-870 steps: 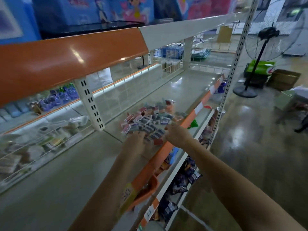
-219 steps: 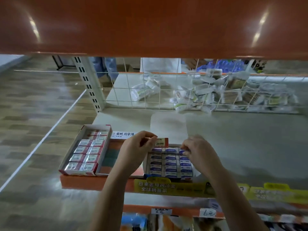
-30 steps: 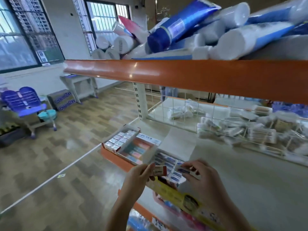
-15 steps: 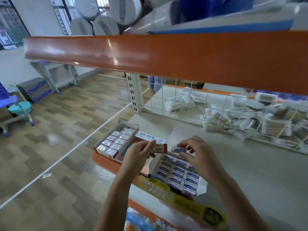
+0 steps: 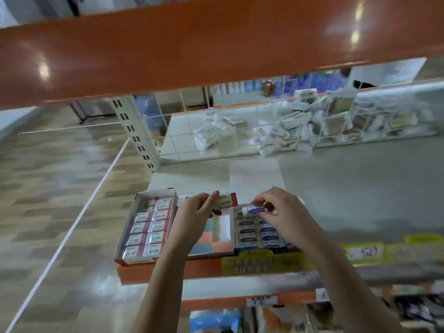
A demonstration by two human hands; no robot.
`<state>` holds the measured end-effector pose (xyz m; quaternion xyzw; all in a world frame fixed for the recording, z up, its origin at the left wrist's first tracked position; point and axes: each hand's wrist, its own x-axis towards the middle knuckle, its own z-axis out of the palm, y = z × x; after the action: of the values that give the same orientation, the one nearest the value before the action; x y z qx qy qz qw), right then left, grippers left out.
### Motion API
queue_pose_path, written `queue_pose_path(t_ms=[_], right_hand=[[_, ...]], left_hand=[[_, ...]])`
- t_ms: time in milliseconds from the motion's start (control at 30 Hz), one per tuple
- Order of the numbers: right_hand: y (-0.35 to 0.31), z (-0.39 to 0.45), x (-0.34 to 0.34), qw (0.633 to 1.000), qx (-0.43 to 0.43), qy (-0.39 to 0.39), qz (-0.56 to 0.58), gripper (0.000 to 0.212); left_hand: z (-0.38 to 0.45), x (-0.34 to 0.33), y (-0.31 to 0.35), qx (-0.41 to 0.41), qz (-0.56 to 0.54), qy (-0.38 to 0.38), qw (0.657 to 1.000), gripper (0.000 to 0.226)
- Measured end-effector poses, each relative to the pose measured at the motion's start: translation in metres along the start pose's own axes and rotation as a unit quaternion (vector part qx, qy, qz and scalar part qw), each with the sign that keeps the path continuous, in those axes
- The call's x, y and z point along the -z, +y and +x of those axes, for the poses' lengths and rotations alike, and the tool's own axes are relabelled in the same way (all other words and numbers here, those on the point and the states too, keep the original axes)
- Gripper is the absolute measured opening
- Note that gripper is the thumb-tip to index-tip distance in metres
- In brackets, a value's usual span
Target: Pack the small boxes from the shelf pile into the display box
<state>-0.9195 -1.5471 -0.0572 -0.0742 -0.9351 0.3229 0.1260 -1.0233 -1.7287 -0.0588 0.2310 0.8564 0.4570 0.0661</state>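
While both hands work over the shelf [image 5: 360, 188] in the head view, I see the job as close to done, though that is a judgement. My right hand [image 5: 283, 212] pinches a blue-and-white small box [image 5: 254, 209] at the far end of the blue display box [image 5: 257, 233], just above the rows already packed there. Those rows look nearly full, and the far end seems to be the last slot. My left hand [image 5: 194, 219] grips a red-and-white small box [image 5: 227, 203] between thumb and fingers, held up in the gap between the two cartons. To the left, the red display box [image 5: 146, 227] sits at the shelf's front edge, filled with two columns of red-and-white packs. I can see no loose pile on the shelf from here, so what remains seems to be seating these two held boxes.

As for writing, the box in my left hand carries a label that looks like "25", though blur makes me unsure. A yellow tag [image 5: 262, 264] on the orange shelf edge [image 5: 168, 270] below the blue carton has lines of print I cannot read. Farther right, a price tag [image 5: 362, 252] seems to read "50". Print on the packed boxes is too blurred to make out.
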Motion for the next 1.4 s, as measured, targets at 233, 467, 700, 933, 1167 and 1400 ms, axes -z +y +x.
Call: queue_pose_path(t_ms=[233, 467, 700, 933, 1167, 1400], right_hand=[[-0.007, -0.015, -0.029, 0.997, -0.064, 0.007, -0.034, 0.022], [-0.011, -0.007, -0.049, 0.996, -0.067, 0.033, -0.046, 0.023], [-0.009, -0.006, -0.056, 0.994, -0.048, 0.041, -0.093, 0.020], [-0.010, -0.005, -0.054, 0.989, -0.046, 0.020, -0.139, 0.025], [-0.033, 0.013, -0.036, 0.989, -0.038, 0.056, -0.130, 0.020], [-0.085, 0.049, -0.068, 0.995, 0.030, 0.022, -0.094, 0.021]], left_hand=[[-0.002, 0.006, -0.013, -0.003, -0.023, -0.074, 0.997, 0.029], [-0.005, 0.017, -0.027, 0.007, -0.030, -0.063, 0.998, 0.027], [-0.009, 0.022, -0.033, 0.011, 0.005, -0.057, 0.998, 0.019], [-0.010, 0.033, -0.032, -0.008, 0.028, -0.072, 0.997, 0.014], [0.003, 0.078, -0.047, -0.060, 0.080, -0.020, 0.995, 0.008], [0.029, 0.124, -0.080, -0.029, 0.172, -0.013, 0.985, 0.002]])
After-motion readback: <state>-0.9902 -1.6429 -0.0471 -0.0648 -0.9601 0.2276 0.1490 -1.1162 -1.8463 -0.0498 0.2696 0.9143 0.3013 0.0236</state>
